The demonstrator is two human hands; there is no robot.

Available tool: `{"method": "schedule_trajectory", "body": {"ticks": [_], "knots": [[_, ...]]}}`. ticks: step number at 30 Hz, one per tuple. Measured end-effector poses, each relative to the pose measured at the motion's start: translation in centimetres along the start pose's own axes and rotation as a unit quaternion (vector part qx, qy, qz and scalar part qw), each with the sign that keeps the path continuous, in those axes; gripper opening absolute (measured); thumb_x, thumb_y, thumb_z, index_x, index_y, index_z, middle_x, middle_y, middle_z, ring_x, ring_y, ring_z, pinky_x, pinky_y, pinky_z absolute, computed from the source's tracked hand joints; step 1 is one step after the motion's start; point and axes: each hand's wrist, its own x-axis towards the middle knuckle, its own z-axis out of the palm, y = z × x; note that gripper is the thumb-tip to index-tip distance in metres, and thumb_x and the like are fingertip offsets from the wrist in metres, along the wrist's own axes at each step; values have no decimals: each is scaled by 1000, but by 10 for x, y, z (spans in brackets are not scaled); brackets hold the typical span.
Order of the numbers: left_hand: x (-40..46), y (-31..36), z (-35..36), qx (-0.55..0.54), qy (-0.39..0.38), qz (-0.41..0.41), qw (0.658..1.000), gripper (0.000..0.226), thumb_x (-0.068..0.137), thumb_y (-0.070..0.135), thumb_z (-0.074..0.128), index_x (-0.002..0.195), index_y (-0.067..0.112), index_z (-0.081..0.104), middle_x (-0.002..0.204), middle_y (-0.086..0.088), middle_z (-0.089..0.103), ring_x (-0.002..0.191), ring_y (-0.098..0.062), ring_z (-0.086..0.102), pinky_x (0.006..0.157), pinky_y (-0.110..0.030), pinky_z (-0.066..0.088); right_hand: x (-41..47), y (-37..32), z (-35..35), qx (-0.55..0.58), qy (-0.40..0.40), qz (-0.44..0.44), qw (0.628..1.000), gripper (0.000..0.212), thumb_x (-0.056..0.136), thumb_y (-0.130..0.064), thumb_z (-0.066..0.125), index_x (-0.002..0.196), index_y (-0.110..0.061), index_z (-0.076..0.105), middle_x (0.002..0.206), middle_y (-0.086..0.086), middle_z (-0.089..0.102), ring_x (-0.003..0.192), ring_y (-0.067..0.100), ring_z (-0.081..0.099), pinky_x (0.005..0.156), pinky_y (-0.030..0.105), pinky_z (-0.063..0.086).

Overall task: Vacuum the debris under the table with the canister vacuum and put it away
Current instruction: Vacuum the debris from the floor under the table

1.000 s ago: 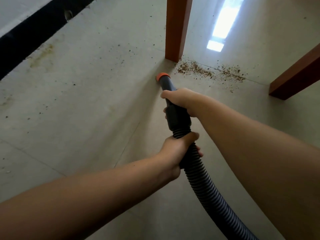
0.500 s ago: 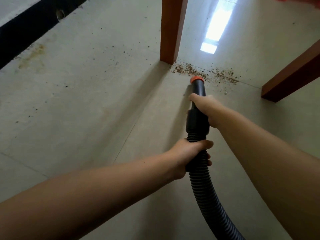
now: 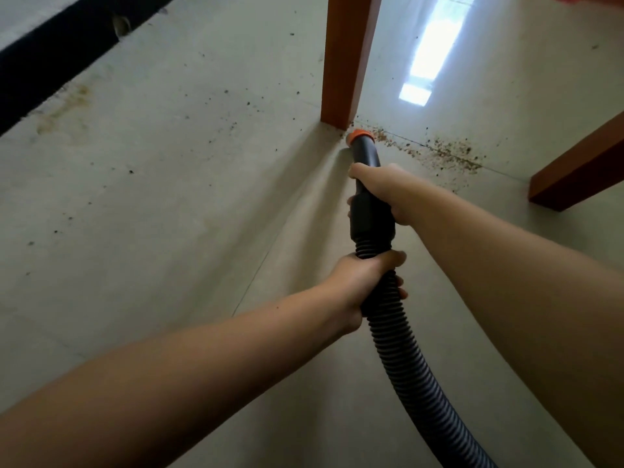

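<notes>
A black ribbed vacuum hose runs from the lower right up to a black nozzle tube with an orange tip. My left hand grips the hose just below the tube's collar. My right hand grips the tube farther forward. The orange tip sits on the floor at the foot of the nearer wooden table leg, at the left end of a strip of brown debris. The canister is out of view.
A second wooden table leg slants in at the right. Scattered dark specks dot the pale tiled floor to the left. A black baseboard strip runs along the upper left. Window glare falls beyond the legs.
The nozzle tip swung right into the debris strip, then back left to the foot of the nearer leg. Debris close to that leg looks thinner. Both hands kept their grip.
</notes>
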Motion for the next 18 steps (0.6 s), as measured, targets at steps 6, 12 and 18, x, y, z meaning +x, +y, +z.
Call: {"method": "schedule_trajectory", "body": {"ticks": [6, 12, 18], "knots": [[8, 10, -15, -13, 20, 14, 1000, 20, 87, 16, 65, 101, 7, 55, 70, -7, 60, 58, -19, 61, 58, -30, 54, 13, -15, 20, -20, -24, -20, 999, 31, 84, -37, 58, 82, -11, 41, 107, 20, 67, 94, 36, 68, 88, 47, 55], [20, 22, -11, -15, 15, 11, 1000, 17, 87, 15, 65, 97, 7, 55, 71, -8, 59, 59, -20, 61, 59, -31, 54, 24, -26, 14, -45, -33, -18, 998, 32, 85, -38, 58, 87, -10, 44, 109, 19, 68, 95, 35, 69, 88, 46, 55], [28, 20, -10, -27, 22, 17, 999, 16, 87, 16, 65, 94, 7, 55, 71, -7, 59, 59, -20, 61, 61, -31, 54, 28, -29, 14, -70, -54, -37, 995, 28, 86, -35, 57, 84, -12, 42, 110, 20, 68, 97, 35, 69, 89, 47, 55]]}}
